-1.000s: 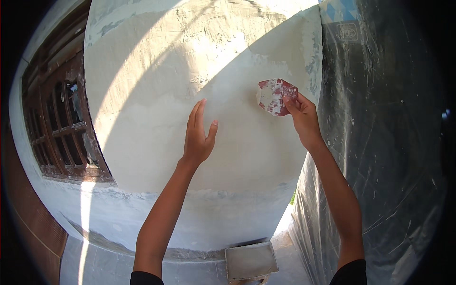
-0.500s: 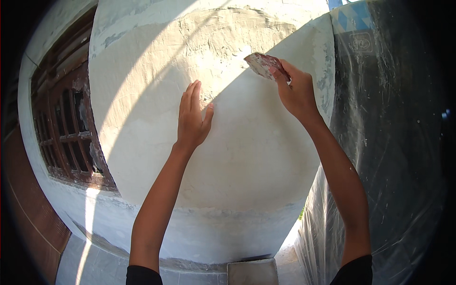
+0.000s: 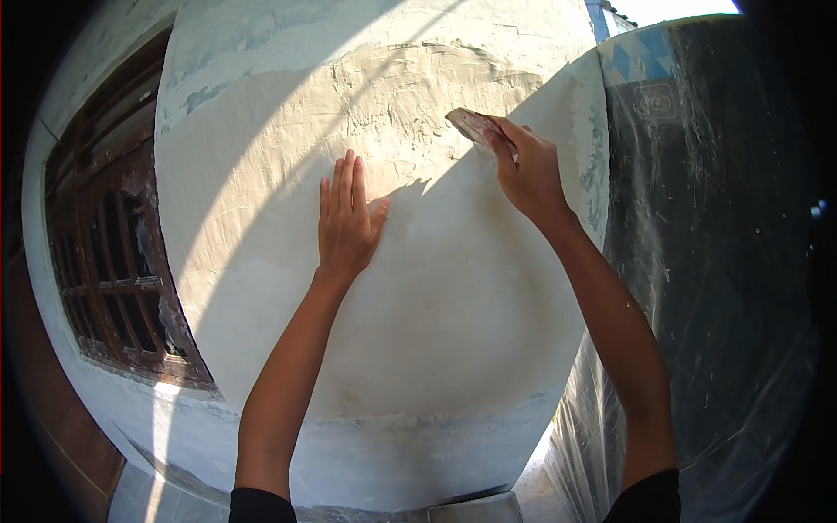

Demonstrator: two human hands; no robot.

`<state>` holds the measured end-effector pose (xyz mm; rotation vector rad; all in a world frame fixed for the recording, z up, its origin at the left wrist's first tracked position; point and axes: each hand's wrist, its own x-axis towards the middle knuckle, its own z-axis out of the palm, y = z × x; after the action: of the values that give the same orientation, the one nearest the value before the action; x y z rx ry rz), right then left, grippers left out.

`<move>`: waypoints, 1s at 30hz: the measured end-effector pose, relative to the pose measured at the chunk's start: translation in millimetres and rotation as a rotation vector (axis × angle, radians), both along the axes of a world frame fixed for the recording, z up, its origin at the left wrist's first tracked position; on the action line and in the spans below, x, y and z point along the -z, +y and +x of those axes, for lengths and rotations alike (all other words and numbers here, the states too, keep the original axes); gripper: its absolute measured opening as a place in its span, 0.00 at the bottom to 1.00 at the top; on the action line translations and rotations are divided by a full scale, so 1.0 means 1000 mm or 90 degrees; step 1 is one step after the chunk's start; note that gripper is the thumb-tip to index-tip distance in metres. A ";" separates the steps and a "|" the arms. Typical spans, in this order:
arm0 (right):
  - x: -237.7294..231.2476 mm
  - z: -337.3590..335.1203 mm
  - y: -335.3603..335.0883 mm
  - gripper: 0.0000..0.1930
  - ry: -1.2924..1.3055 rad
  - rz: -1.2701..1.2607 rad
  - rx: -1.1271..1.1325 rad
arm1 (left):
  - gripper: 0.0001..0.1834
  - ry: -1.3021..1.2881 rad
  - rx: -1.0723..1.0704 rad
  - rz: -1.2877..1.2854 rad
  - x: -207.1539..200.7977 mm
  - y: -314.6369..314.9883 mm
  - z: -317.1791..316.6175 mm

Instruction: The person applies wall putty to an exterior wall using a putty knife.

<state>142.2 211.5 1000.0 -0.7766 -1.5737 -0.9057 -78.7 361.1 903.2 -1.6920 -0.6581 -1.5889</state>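
In front of me is a plastered wall (image 3: 418, 288), smooth and pale in the middle, with rough, ridged plaster in the sunlit upper part. My left hand (image 3: 349, 218) lies open on or just off the wall, fingers stretched upward and thumb apart. Up and to the right, my right hand (image 3: 530, 170) grips a flat, plaster-smeared scraper (image 3: 473, 126). Its blade tilts up to the left, seen nearly edge-on, at the border of sun and shade. Whether the blade touches the wall I cannot tell.
At left, a brown wooden window (image 3: 122, 270) with a barred grid is set into the wall. A dark sheet under clear plastic (image 3: 697, 244) hangs along the right side. Below, a grey slab (image 3: 475, 508) lies on the floor at the wall's foot.
The scraper has turned from showing its broad face to nearly edge-on. My left hand's fingers have spread a little. The view has tilted upward, showing more of the wall's top.
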 end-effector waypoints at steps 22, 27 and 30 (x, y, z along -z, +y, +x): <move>0.037 0.003 0.077 0.21 -0.189 0.086 0.318 | 0.36 0.016 0.007 -0.003 0.000 0.006 -0.012; 0.036 0.000 0.072 0.22 -0.210 0.036 0.347 | 0.36 0.018 0.006 -0.004 0.006 0.005 -0.013; 0.038 0.000 0.069 0.22 -0.224 0.011 0.345 | 0.35 0.013 0.018 0.000 0.011 0.004 -0.012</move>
<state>142.2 280.7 961.7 -1.1040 -1.6793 -1.5131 -90.8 365.1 892.5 -1.7218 -0.6268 -1.5892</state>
